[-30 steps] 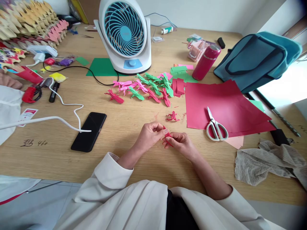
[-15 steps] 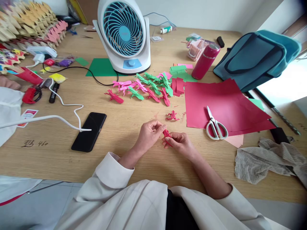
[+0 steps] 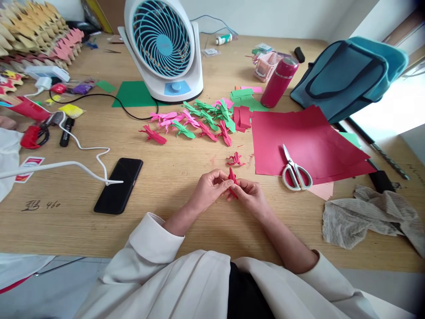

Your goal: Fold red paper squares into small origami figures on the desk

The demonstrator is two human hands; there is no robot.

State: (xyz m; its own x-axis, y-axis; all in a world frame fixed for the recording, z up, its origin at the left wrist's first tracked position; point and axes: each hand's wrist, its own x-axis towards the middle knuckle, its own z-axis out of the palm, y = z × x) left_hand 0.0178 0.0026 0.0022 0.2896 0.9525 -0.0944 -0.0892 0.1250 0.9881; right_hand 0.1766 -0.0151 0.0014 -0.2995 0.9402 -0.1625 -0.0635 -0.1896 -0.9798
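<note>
Between both hands, above the table's near half, is a small red folded paper figure [image 3: 233, 177] with a pointed tip facing away from me. My left hand [image 3: 212, 188] pinches its left side with thumb and forefinger. On the right side my right hand [image 3: 249, 195] grips it, thumb on top; its lower part is partly hidden by the fingers. Just beyond my hands lies a red paper figure with thin curled limbs [image 3: 236, 159]. Farther off, several finished-looking folded figures in green [image 3: 208, 118], pink [image 3: 164, 117] and red [image 3: 153, 134] lie in a cluster.
Large red paper sheets [image 3: 268, 141] lie at the right, with white-handled scissors [image 3: 295, 172] on them. A black phone [image 3: 118, 186] is on the left. Behind stand a fan [image 3: 164, 48], a red thermos [image 3: 280, 82] and a teal bag [image 3: 345, 79]. A grey cloth [image 3: 352, 219] lies far right.
The red paper figure has turned in my fingers; its pointed tip now sticks up beyond them. My hands have come slightly closer together. The whole view has shifted a little.
</note>
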